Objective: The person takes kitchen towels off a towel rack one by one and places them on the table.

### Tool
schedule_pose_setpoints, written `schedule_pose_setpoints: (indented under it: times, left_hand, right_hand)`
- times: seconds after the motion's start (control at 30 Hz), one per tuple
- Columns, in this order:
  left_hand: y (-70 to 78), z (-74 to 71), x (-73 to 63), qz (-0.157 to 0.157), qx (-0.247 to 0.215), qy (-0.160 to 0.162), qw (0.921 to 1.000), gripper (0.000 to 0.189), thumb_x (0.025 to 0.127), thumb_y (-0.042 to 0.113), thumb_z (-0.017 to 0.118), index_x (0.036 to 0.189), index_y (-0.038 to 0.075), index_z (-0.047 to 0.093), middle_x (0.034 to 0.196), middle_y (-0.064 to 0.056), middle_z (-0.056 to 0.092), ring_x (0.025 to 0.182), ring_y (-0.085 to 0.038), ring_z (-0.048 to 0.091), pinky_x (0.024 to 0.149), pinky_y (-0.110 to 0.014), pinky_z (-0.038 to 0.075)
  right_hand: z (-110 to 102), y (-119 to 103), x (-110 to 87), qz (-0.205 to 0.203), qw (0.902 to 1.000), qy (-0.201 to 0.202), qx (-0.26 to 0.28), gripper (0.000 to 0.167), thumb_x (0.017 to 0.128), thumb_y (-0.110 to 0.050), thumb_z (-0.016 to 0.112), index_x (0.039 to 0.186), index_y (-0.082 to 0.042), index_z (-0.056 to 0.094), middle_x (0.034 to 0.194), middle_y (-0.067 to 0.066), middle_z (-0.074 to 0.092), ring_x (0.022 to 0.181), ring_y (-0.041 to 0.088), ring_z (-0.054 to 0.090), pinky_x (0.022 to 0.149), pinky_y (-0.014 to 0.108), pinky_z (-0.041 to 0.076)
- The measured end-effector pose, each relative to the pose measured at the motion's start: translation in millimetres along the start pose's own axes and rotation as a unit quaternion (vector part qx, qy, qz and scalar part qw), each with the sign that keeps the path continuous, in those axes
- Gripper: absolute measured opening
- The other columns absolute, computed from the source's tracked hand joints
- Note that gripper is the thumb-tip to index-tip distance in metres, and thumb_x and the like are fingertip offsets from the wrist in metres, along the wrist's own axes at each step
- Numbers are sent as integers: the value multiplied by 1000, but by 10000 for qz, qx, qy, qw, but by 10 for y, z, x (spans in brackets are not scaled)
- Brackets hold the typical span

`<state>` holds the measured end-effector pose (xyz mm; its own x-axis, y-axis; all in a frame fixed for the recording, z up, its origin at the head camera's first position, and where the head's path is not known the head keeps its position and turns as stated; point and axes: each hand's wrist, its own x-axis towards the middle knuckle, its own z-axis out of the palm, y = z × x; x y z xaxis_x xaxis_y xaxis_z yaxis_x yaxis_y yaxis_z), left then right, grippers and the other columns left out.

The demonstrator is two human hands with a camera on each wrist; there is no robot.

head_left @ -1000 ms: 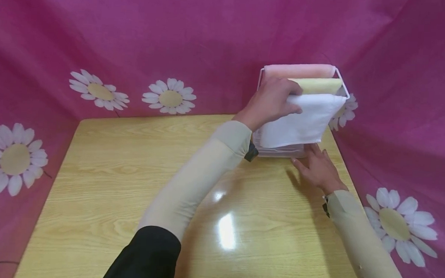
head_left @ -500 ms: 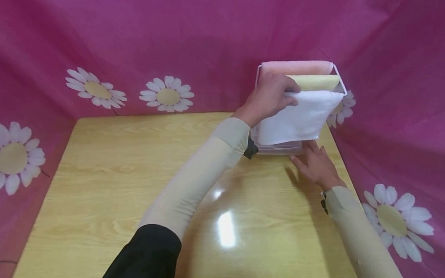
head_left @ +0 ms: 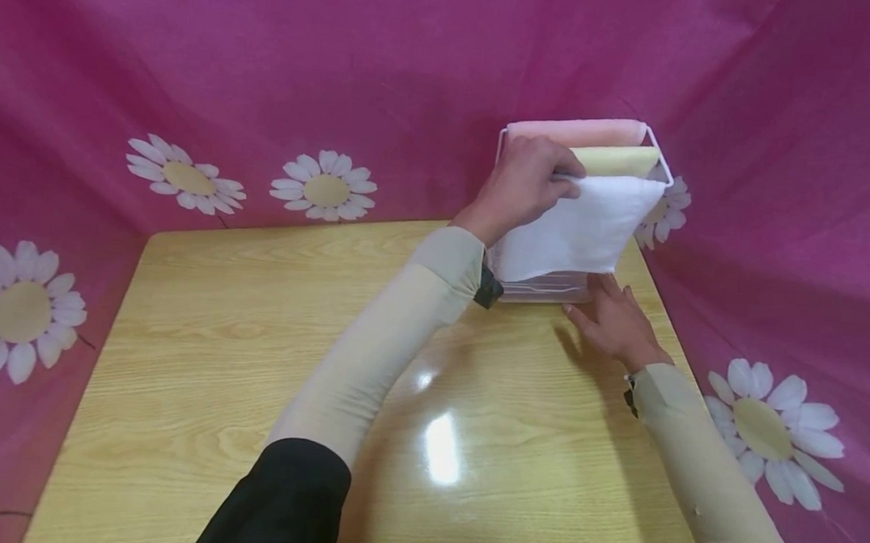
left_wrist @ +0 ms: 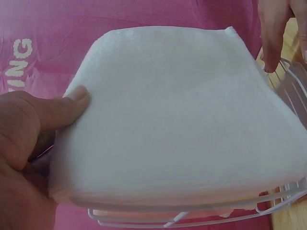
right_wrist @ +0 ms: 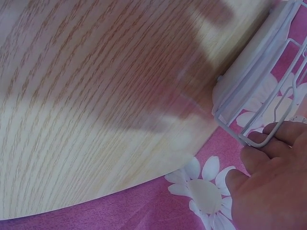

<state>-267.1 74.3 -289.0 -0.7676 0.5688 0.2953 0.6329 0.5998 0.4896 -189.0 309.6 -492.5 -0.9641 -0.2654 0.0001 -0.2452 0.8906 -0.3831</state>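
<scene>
A white wire rack (head_left: 662,156) stands at the table's far right corner with folded towels over its bars. The white towel (head_left: 578,229) hangs in front, the yellow towel (head_left: 618,161) behind it and the pink towel (head_left: 579,132) at the back. My left hand (head_left: 522,186) pinches the white towel near its upper left; in the left wrist view the thumb (left_wrist: 79,96) lies on its face, while the other fingers are mostly hidden. Low at the rack's front right corner, my right hand (head_left: 618,324) holds the base, its fingertips behind the wire (right_wrist: 259,143) in the right wrist view.
A clear plastic tray (head_left: 543,292) sits under the rack. The wooden table (head_left: 257,337) reaches toward me, its right edge close to my right forearm. Pink cloth with daisies (head_left: 385,75) hangs behind and at both sides.
My left thumb and fingers have come closer together on the white towel, whose lower edge has shifted slightly. The right hand keeps its place at the rack's base. The head view has drifted a little.
</scene>
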Motion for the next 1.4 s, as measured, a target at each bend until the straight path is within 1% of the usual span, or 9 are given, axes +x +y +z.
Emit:
schedule_pose_setpoints:
  times: [0.13,0.3,0.43,0.6,0.83,1.03,1.13,1.27,1.4]
  left_hand:
    - [26,-28,3,-50,121,68,9999,22,91,17,77,113,12,79,107,4,75,98,-2,66,90,-12,40]
    - [79,-90,26,-195,206,182,9994,24,91,22,77,114,16,78,109,7,75,101,-2,66,90,-14,41]
    - [122,-151,53,-366,134,161,9991,24,91,24,77,115,18,78,110,8,74,101,-2,66,87,-15,44]
    - [156,-230,68,-628,-106,197,9978,25,91,25,77,116,18,78,111,8,74,100,-2,65,83,-15,44]
    - [212,-361,93,-743,-428,377,9956,26,91,25,77,116,15,77,112,6,74,97,-1,65,81,-13,44]
    - [280,-504,122,-689,-376,543,9954,24,91,25,77,114,16,78,110,7,74,96,0,64,82,-11,44]
    - [323,-562,131,-722,-409,581,9949,25,91,25,77,114,16,78,111,7,74,98,-1,64,83,-11,43]
    - [384,-635,138,-805,-543,633,9933,27,91,24,76,117,15,77,114,5,73,100,-3,64,86,-11,44]
    - [414,-721,128,-734,-562,805,9925,27,92,23,75,118,14,76,116,3,73,100,-7,63,87,-12,44]
  right_hand:
    - [5,-2,-3,30,10000,-15,9,88,101,-47,53,162,-10,1,168,11,4,149,39,17,109,74,13]
    - [-3,-6,-1,86,9998,-163,-50,85,102,-48,51,157,6,15,164,22,13,150,39,13,112,70,11]
    - [-4,-6,-3,150,9994,-295,-125,85,103,-50,48,153,13,21,161,30,17,150,42,10,115,66,9]
    - [-5,-19,-12,165,9992,-356,-101,85,103,-52,45,153,13,21,159,32,18,148,46,10,116,64,8]
    - [-12,-11,-36,117,9992,-337,-174,84,103,-49,47,153,14,20,159,33,18,147,49,12,115,65,10]
    - [-8,3,-42,119,9993,-325,-150,85,103,-49,47,153,14,20,159,33,18,148,48,11,116,64,9]
    - [2,8,-40,120,9993,-323,-118,86,103,-50,47,153,14,19,159,33,18,148,47,11,116,63,8]
    - [9,16,-41,180,9992,-341,-97,87,102,-51,48,154,13,19,160,31,17,149,45,10,117,61,7]
    - [2,8,-44,255,9989,-390,-82,89,102,-52,49,155,11,17,161,30,15,150,44,7,118,59,6]
